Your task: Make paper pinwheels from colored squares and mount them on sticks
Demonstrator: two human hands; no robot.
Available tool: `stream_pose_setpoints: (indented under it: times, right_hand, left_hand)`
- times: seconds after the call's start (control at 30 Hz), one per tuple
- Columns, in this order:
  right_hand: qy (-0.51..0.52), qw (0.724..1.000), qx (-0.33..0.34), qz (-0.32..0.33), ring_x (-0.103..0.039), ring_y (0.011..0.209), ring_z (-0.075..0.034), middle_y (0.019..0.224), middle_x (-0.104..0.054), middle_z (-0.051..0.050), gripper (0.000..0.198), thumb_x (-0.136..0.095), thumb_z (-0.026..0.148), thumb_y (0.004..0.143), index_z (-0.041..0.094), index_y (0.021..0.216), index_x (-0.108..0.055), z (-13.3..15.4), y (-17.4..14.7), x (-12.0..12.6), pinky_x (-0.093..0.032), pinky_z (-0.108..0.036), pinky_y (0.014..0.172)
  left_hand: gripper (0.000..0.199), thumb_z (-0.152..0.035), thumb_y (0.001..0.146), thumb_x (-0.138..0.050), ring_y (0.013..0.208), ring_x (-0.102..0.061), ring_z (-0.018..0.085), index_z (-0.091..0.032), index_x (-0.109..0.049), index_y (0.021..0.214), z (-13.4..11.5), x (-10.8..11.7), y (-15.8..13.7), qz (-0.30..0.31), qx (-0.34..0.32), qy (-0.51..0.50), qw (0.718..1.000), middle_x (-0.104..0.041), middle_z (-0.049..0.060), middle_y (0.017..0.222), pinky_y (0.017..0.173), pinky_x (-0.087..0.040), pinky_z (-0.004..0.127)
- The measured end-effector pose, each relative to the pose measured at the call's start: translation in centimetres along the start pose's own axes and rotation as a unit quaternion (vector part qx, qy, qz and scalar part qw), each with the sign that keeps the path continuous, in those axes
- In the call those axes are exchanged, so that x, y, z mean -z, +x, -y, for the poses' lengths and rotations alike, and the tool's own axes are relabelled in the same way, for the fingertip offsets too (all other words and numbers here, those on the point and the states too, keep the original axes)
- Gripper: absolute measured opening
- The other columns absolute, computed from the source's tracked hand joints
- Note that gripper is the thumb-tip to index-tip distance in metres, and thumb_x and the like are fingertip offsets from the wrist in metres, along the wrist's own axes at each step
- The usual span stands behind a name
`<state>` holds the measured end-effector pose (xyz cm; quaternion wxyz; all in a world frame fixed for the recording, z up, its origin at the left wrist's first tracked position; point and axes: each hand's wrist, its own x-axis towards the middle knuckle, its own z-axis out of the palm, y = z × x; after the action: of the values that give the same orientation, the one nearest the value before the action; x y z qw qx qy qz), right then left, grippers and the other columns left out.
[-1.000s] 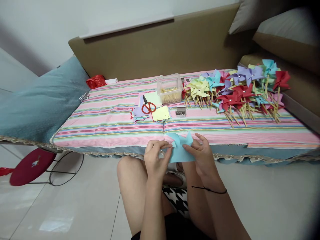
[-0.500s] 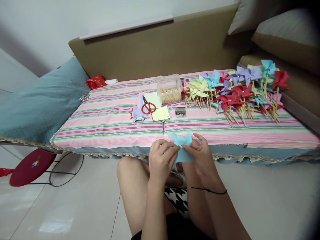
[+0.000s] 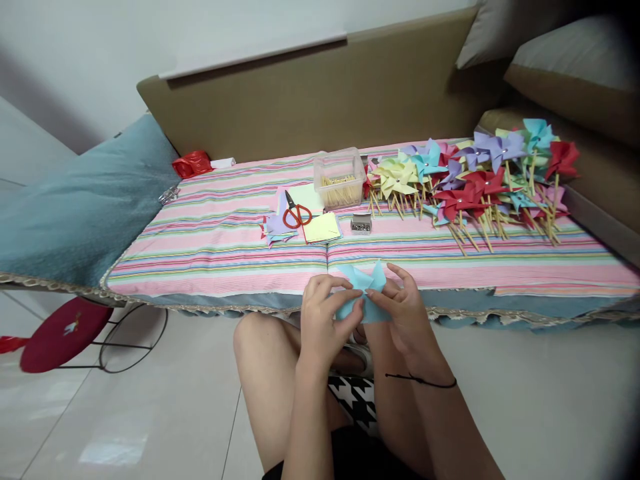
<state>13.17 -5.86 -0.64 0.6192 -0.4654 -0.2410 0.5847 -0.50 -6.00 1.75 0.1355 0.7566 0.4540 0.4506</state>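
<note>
A light-blue paper pinwheel (image 3: 371, 311), partly folded, is held above my knees at the couch's front edge. My left hand (image 3: 325, 310) grips it from the left, its thumb and forefinger near the middle of the paper. From the other side my right hand (image 3: 403, 310) pinches the folded points at the centre with the thumb, other fingers behind the sheet. Just beyond lies a small open box of metal pins (image 3: 361, 225). To its left are stacked paper squares (image 3: 321, 228) and red-handled scissors (image 3: 297, 215).
A clear plastic box (image 3: 340, 180) of short wooden sticks stands behind the pin box. Many finished pinwheels (image 3: 460, 200) on sticks crowd the right of the striped couch cover (image 3: 215, 230). A red stool (image 3: 65, 335) stands at the left on the floor.
My left thumb has shifted lower on the paper, apart from the forefinger. The paper's lower-left part now shows between them. My right hand keeps its pinch with barely any movement.
</note>
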Motion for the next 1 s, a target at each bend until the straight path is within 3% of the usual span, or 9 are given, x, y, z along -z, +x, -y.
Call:
stream_pose_setpoints:
  times: [0.2, 0.4, 0.47, 0.57, 0.63, 0.7, 1.0]
  right_hand:
    - [-0.026, 0.999, -0.019, 0.026, -0.067, 0.066, -0.02, 0.071, -0.073, 0.001, 0.095, -0.085, 0.035, 0.053, 0.023, 0.132, -0.034, 0.48, -0.26, 0.0, -0.052, -0.033, 0.066]
    - [-0.035, 0.998, -0.026, 0.05, -0.067, 0.067, -0.019, 0.07, -0.073, 0.001, 0.102, -0.086, 0.035, 0.052, 0.021, 0.137, -0.03, 0.76, -0.35, 0.09, -0.052, -0.03, 0.066]
    - [-0.036, 0.998, -0.024, 0.052, -0.067, 0.066, -0.019, 0.07, -0.073, 0.001, 0.101, -0.086, 0.035, 0.053, 0.021, 0.137, -0.031, 0.74, -0.32, 0.12, -0.052, -0.03, 0.066]
    - [-0.035, 0.998, -0.026, 0.054, -0.067, 0.066, -0.02, 0.072, -0.074, 0.0, 0.099, -0.085, 0.035, 0.053, 0.022, 0.136, -0.032, 0.64, -0.31, 0.15, -0.052, -0.033, 0.067]
    - [-0.039, 0.997, -0.026, 0.058, -0.067, 0.065, -0.02, 0.072, -0.073, 0.0, 0.097, -0.085, 0.034, 0.054, 0.023, 0.134, -0.032, 0.58, -0.35, 0.19, -0.052, -0.033, 0.066]
    - [-0.046, 0.997, -0.027, 0.058, -0.067, 0.066, -0.02, 0.071, -0.073, 0.001, 0.096, -0.085, 0.034, 0.054, 0.023, 0.133, -0.033, 0.55, -0.39, 0.25, -0.051, -0.032, 0.065]
    - [-0.059, 0.997, -0.036, 0.046, -0.065, 0.06, -0.021, 0.064, -0.071, 0.003, 0.096, -0.085, 0.033, 0.052, 0.023, 0.132, -0.033, 0.51, -0.24, 0.37, -0.051, -0.034, 0.06]
  left_hand:
    - [0.006, -0.021, 0.076, -0.067, 0.091, -0.057, 0.019, -0.023, -0.073, 0.074, 0.1, -0.64, 0.1, -0.051, 0.112, -0.095, 0.988, -0.06, 0.005, 0.09, 0.081, -0.046, 0.034]
    - [0.004, -0.021, 0.071, -0.071, 0.089, -0.058, 0.018, -0.02, -0.067, 0.071, -0.16, -0.45, 0.21, -0.056, 0.178, -0.16, 0.969, -0.058, 0.004, 0.087, 0.079, -0.046, 0.03]
    - [0.017, -0.021, 0.067, -0.074, 0.087, -0.06, 0.016, -0.02, -0.061, 0.078, -0.27, -0.43, 0.2, -0.064, 0.242, -0.219, 0.943, -0.059, 0.003, 0.089, 0.075, -0.048, 0.028]
    - [0.039, -0.023, 0.061, -0.078, 0.077, -0.063, 0.014, -0.022, -0.049, 0.088, -0.43, -0.47, 0.14, -0.056, 0.35, -0.334, 0.874, -0.064, 0.001, 0.088, 0.067, -0.048, 0.025]
    - [0.047, -0.027, 0.059, -0.08, 0.07, -0.063, 0.013, -0.022, -0.044, 0.09, -0.53, -0.45, 0.11, -0.032, 0.392, -0.39, 0.832, -0.067, 0.001, 0.083, 0.062, -0.047, 0.023]
    - [0.052, -0.03, 0.058, -0.081, 0.063, -0.063, 0.013, -0.023, -0.042, 0.092, -0.63, -0.43, 0.09, -0.02, 0.417, -0.416, 0.808, -0.069, 0.0, 0.075, 0.057, -0.045, 0.022]
    - [0.063, -0.028, 0.055, -0.082, 0.052, -0.062, 0.014, -0.024, -0.035, 0.097, -0.69, -0.81, -0.14, -0.058, 0.444, -0.424, 0.787, -0.068, -0.003, 0.064, 0.052, -0.045, 0.022]
